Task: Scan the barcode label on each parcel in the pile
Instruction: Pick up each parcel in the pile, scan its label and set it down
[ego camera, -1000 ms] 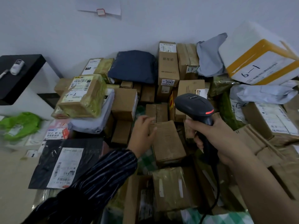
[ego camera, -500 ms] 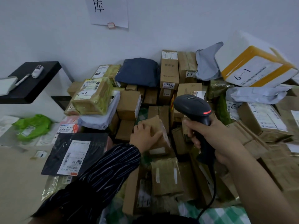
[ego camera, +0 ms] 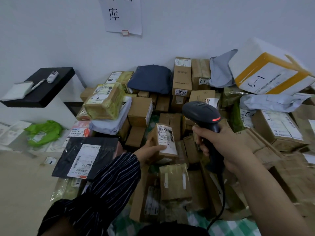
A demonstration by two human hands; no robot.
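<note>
1. My left hand (ego camera: 148, 152) grips a small brown parcel (ego camera: 154, 136) at the middle of the pile (ego camera: 139, 111). My fingers are curled under it and my thumb (ego camera: 161, 147) lies across the lower part of its white label (ego camera: 166, 137).
2. The parcel is tipped up, with the label face turned toward me and its barcode print in view, though the print is too small to read.
3. My right hand (ego camera: 226, 143) is wrapped round the handle of the black scanner (ego camera: 201, 113), fingers (ego camera: 199, 132) closed tight on the grip.
4. The scanner head sits just right of the parcel and a little above it, not touching. A red light glows on its near side.
5. Its cable (ego camera: 221, 198) drops from the handle and runs down over the boxes to a green checked cloth (ego camera: 231, 227).
6. Around the held parcel lie brown cartons, among them a tall box marked 3347 (ego camera: 181, 77), with a navy bag (ego camera: 150, 79) just left of it.
7. At the right a white box with yellow tape (ego camera: 245, 77) rests tilted on top, marked 6-1.
8. A black mailer (ego camera: 102, 150) with a white label lies at the left edge of the pile, just beside my striped sleeve (ego camera: 109, 188).
9. Further left, a black tabletop (ego camera: 46, 92) carries a marker pen (ego camera: 38, 84). A green bag (ego camera: 44, 132) lies below it, and a paper sign (ego camera: 122, 14) hangs on the wall.
</note>
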